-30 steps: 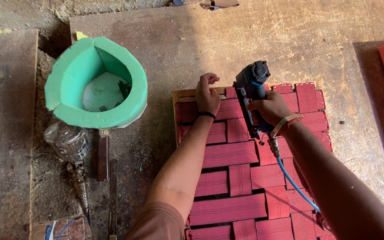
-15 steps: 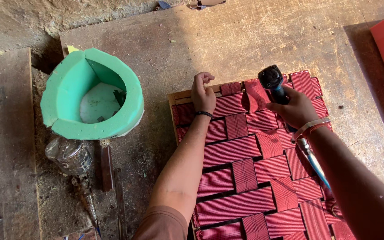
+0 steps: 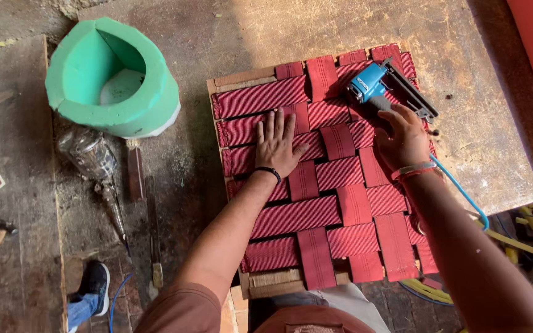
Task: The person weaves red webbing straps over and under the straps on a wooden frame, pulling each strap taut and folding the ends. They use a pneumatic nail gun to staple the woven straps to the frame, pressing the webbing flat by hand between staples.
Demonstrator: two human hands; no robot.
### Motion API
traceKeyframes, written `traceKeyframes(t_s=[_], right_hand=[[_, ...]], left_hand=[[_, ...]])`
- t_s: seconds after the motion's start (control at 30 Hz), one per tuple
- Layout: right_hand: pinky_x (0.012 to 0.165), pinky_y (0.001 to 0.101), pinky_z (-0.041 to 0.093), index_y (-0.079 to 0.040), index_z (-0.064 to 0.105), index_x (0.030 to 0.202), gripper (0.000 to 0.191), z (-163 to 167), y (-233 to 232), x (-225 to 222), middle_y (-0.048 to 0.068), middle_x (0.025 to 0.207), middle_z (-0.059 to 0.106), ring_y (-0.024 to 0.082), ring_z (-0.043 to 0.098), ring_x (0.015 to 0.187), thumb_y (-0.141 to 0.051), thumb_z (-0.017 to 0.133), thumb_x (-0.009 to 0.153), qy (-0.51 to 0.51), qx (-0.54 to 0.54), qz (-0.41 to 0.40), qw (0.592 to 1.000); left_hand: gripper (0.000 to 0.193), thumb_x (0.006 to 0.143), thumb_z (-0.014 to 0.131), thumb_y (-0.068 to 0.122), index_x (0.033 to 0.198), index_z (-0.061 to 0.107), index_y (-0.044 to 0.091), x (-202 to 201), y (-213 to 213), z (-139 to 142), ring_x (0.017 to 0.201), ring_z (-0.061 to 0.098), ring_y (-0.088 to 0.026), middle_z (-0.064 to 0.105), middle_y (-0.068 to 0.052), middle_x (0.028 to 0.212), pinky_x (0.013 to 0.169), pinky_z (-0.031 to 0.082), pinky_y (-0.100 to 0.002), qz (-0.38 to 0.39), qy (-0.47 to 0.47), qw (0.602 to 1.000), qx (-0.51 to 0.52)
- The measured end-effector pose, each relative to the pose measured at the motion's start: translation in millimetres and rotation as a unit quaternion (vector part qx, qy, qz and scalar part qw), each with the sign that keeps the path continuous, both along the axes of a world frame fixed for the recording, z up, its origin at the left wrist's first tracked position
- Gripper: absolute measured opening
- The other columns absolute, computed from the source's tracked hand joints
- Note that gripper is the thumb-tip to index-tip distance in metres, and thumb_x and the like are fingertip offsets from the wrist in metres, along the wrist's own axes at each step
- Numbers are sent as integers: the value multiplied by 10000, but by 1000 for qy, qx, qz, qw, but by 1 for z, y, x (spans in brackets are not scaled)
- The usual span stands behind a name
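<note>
Pressing flat with fingers spread, the left hand (image 3: 277, 143) is lying open on the woven red webbing (image 3: 316, 216) stretched over a wooden frame (image 3: 242, 77) on the workbench (image 3: 217, 37). The right hand (image 3: 404, 139) is closing around the handle of a blue pneumatic stapler (image 3: 377, 83), which is resting on the far right part of the webbing. A blue air hose (image 3: 461, 188) is trailing near the wrist. A green foam tub (image 3: 109, 80) is sitting far left, well apart.

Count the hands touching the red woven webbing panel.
2. The left hand lies flat, fingers spread, on the upper-left part of the red webbing panel. The right hand rests at the upper right, gripping the blue staple gun. No others show.
</note>
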State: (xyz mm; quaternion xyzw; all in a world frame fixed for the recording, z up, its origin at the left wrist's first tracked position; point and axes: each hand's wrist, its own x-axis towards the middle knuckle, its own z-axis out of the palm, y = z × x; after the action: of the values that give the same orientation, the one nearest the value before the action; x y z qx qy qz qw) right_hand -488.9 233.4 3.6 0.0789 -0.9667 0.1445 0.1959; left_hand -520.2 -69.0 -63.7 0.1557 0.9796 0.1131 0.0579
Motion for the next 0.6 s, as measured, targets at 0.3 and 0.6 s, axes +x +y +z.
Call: traceKeyframes(t_s=[0.3, 0.6], right_hand=[[710, 269, 581, -5, 747, 1114, 230, -28, 42, 261, 80, 921, 791, 139, 733, 795, -137, 699, 931, -310, -426, 0, 850], [801, 320, 556, -145, 599, 1276, 528, -95, 26, 353, -77, 1125, 704, 116, 696, 1047, -234, 814, 802, -482, -580, -76, 652]], left_hand=[[910, 977, 466, 661, 1641, 161, 119, 232, 74, -13, 1568, 58, -394, 67, -195, 1702, 1248, 46, -582, 79, 2, 997, 19], [598, 906, 691, 413, 1430, 563, 155, 378, 105, -11, 1550, 288, -340, 361, -173, 1652, 1265, 214, -506, 101, 18, 975, 199]])
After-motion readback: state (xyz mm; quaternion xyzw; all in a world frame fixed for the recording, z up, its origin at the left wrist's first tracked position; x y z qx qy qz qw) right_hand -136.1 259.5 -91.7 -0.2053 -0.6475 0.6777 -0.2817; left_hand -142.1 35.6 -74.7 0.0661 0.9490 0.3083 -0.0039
